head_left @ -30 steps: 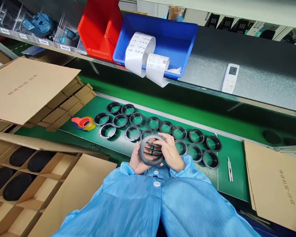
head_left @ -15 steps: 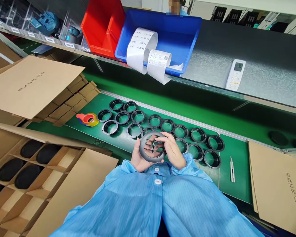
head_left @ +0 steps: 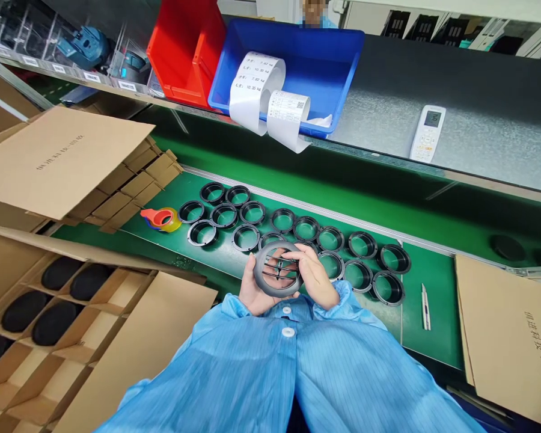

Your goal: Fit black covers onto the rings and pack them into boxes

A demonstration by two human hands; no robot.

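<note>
A round dark grey air vent (head_left: 262,278) with thin slats across its opening is held up close to my body. My left hand (head_left: 251,293) wraps round its left side and underside, with fingers showing through the slats. On the vent's right edge and upper slats lie the bent fingers of my right hand (head_left: 316,278). Just beyond, several black round housings (head_left: 246,239) stand in loose rows on the green bench, some partly hidden behind my hands and the vent.
A partitioned carton (head_left: 88,355) with dark round parts is at lower left. Tape rolls (head_left: 171,221) and a knife (head_left: 426,307) lie on the bench. Cardboard (head_left: 509,337) is at right. On the shelf are a blue bin (head_left: 320,78), red bin (head_left: 180,60) and remote (head_left: 427,135). A person (head_left: 328,23) is beyond.
My view has shifted very slightly. Both hands keep hold of the vent in nearly the same place; the right fingers have moved a little on its upper slats.
</note>
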